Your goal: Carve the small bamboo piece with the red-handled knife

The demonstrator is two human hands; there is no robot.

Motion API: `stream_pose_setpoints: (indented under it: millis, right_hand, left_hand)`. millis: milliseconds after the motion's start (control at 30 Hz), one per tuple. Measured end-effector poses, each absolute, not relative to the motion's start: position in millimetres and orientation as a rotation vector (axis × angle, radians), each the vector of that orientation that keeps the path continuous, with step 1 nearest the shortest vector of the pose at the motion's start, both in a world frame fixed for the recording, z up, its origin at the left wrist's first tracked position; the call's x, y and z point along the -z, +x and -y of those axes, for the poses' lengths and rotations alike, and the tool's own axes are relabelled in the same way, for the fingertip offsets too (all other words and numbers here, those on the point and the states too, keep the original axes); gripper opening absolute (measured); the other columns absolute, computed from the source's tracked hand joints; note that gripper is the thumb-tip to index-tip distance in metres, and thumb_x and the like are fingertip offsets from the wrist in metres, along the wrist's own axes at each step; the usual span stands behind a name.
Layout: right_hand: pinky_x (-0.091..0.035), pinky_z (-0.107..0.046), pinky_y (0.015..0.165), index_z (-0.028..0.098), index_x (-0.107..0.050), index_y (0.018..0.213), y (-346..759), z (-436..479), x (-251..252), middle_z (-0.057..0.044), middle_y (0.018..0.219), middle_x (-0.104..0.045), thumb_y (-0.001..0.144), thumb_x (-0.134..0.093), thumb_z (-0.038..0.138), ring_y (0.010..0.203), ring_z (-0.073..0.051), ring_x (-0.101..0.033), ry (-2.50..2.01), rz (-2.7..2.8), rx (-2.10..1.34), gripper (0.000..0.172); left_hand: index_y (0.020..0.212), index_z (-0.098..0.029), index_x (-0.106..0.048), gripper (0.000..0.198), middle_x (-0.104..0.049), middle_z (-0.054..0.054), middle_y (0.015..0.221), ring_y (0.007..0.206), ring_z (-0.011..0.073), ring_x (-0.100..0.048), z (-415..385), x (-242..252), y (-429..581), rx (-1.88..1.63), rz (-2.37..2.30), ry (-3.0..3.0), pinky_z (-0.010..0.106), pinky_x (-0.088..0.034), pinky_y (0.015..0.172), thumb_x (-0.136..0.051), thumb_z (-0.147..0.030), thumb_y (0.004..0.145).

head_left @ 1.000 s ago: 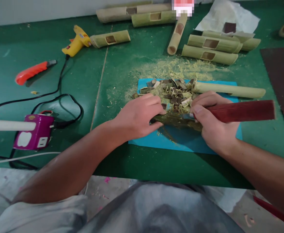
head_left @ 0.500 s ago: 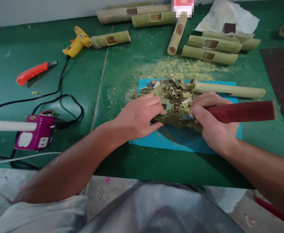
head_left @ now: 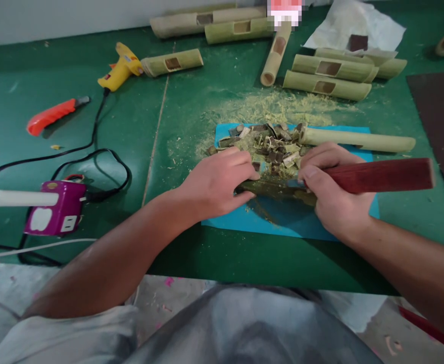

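Left hand: left hand (head_left: pixel 222 182) is curling in w/ little gap, pinching L end of long, dark green bamboo piece (head_left: pixel 277 190).
Right hand: right hand (head_left: pixel 330 189) is wrapping tightly round flat-sided, dark red wooden handle (head_left: pixel 388 176); its working end is mostly hiding, can't tell shape.
Bamboo spot: lying over bright blue rectangular sheet (head_left: pixel 237 217) on green tabletop (head_left: pixel 206 253), just near side of brown-and-green chip heap (head_left: pixel 278 144).
Working well: prob. means bracing L end firmly, using short, even strokes & holding L fingers clear.
Bamboo axis: running L–R, R end pointing slightly nearer, toward right hand.
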State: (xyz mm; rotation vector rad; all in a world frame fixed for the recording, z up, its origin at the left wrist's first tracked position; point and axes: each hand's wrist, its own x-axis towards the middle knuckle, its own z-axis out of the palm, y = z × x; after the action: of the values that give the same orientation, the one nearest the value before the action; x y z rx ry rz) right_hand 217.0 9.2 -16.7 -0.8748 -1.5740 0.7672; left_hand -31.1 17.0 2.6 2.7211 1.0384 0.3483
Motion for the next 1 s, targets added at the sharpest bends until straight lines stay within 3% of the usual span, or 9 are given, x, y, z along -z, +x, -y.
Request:
stream_pose_setpoints:
  millis: [233,667,867,1000]
  right_hand:
    - [-0.057,-0.042,0.063,0.032,-0.066,0.076,218.6,-10.5,20.3,0.000,0.075,-0.069,0.102,-0.074,0.041,0.070,-0.021,-0.067,-0.905,1.613,-0.746,0.029]
    - [-0.054,-0.038,0.065,0.029,-0.065,0.073,217.9,-9.4,17.8,0.002,0.074,-0.066,0.098,-0.072,0.028,0.069,-0.019,-0.064,-0.875,1.566,-0.751,0.026]
    - [-0.055,-0.040,0.070,0.031,-0.070,0.082,222.3,-13.5,23.3,0.000,0.079,-0.069,0.101,-0.073,0.040,0.075,-0.020,-0.066,-0.872,1.458,-0.637,0.021]
    - [-0.055,-0.041,0.072,0.031,-0.071,0.084,222.9,-14.8,23.4,0.001,0.081,-0.069,0.100,-0.076,0.044,0.076,-0.020,-0.066,-0.865,1.460,-0.625,0.022]
  left_hand:
    - [0.108,-0.015,-0.074,0.019,-0.075,0.010,0.103,0.100,0.0267,-0.069,-17.2,-3.8,-30.1,-0.296,-1.080,2.710,0.038,-0.055,0.083,-0.068,-0.030,0.097]
    - [0.106,-0.015,-0.070,0.020,-0.076,0.010,0.105,0.101,0.0279,-0.071,-17.5,-4.0,-30.1,-0.273,-1.087,2.713,0.040,-0.057,0.084,-0.070,-0.032,0.096]
    - [0.117,-0.019,-0.071,0.020,-0.075,0.011,0.113,0.105,0.0280,-0.069,-13.2,-3.9,-29.0,-0.410,-1.138,2.781,0.043,-0.057,0.089,-0.063,-0.025,0.100]
    - [0.129,-0.023,-0.069,0.035,-0.072,0.009,0.115,0.105,0.0250,-0.068,-9.7,-5.4,-31.0,-0.520,-1.258,2.782,0.040,-0.057,0.088,-0.061,-0.016,0.095]
